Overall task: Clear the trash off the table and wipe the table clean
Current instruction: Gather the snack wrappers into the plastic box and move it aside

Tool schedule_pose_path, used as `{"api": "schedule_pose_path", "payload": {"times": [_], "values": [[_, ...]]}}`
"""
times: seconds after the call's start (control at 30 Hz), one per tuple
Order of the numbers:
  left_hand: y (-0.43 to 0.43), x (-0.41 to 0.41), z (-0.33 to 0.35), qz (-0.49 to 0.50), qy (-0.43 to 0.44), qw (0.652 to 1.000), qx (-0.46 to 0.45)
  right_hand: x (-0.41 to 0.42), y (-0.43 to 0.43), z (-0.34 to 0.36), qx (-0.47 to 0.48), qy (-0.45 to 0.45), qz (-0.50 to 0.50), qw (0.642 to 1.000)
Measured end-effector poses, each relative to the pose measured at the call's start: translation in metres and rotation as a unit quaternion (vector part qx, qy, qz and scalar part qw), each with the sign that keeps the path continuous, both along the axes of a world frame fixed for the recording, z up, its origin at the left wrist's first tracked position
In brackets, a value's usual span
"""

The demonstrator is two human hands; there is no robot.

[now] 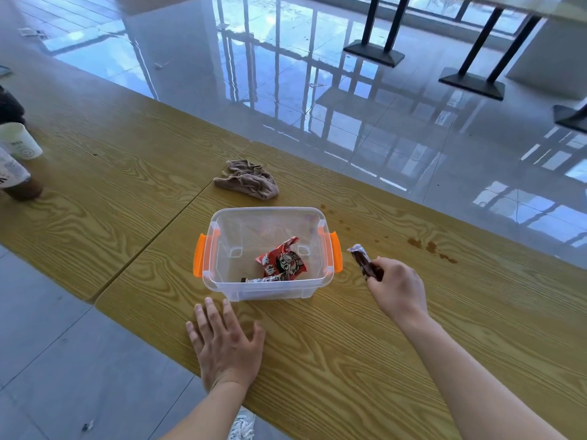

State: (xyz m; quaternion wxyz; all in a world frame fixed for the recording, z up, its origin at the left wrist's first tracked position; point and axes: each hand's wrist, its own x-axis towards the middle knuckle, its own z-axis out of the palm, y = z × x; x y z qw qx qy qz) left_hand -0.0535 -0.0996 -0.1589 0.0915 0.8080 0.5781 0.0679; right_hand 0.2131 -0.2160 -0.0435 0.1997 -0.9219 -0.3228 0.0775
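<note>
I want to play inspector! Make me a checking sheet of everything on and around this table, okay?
Surface: wooden table, with brown stains to the right of the bin.
Job's things: clear bin with orange latches holds a red snack wrapper and a dark wrapper; a crumpled cloth lies behind the bin.
Clutter: paper cup and a cup of dark drink at the table's far left.
Hands: left hand rests flat on the table; right hand pinches a brown wrapper beside the bin.
Cables: nothing seen.
Surroundings: shiny tiled floor and black table legs.
</note>
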Motion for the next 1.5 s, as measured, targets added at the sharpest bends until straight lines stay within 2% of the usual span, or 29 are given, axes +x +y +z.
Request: {"api": "schedule_pose_path", "payload": {"times": [0.13,0.3,0.47,0.57,0.67,0.8,1.03,1.17,1.23,1.33,1.5], "values": [[0.000,0.000,0.002,0.000,0.005,1.000,-0.006,-0.005,0.014,0.039,0.074,-0.040,0.017,0.996],[0.000,0.001,0.002,-0.001,0.002,1.000,-0.008,-0.030,0.053,0.080,0.131,-0.062,0.119,0.982],[0.000,0.000,0.000,-0.003,0.000,1.000,-0.007,-0.057,0.104,0.071,0.016,-0.018,0.232,0.972],[0.000,-0.001,-0.001,-0.004,-0.003,1.000,-0.008,-0.068,0.130,0.056,-0.061,0.003,0.258,0.964],[0.000,-0.001,0.000,-0.006,-0.001,1.000,-0.009,-0.074,0.147,0.044,-0.079,0.020,0.273,0.959],[-0.001,-0.001,0.001,-0.007,0.007,1.000,-0.013,-0.076,0.157,0.033,-0.068,0.068,0.270,0.958],[0.000,-0.001,0.002,-0.007,0.010,1.000,-0.015,-0.058,0.131,0.054,0.045,0.043,0.225,0.972],[0.000,-0.002,0.000,-0.006,0.005,1.000,-0.005,-0.032,0.096,0.074,0.138,-0.003,0.146,0.980],[0.000,-0.002,-0.001,-0.008,0.003,1.000,0.001,-0.011,0.073,0.073,0.143,-0.014,0.091,0.985],[0.000,-0.001,-0.002,-0.006,0.002,1.000,0.009,0.021,0.046,0.050,0.060,-0.001,0.031,0.998],[0.000,0.000,-0.003,-0.003,-0.003,1.000,0.018,0.039,0.022,-0.005,-0.159,0.013,0.049,0.986]]}}
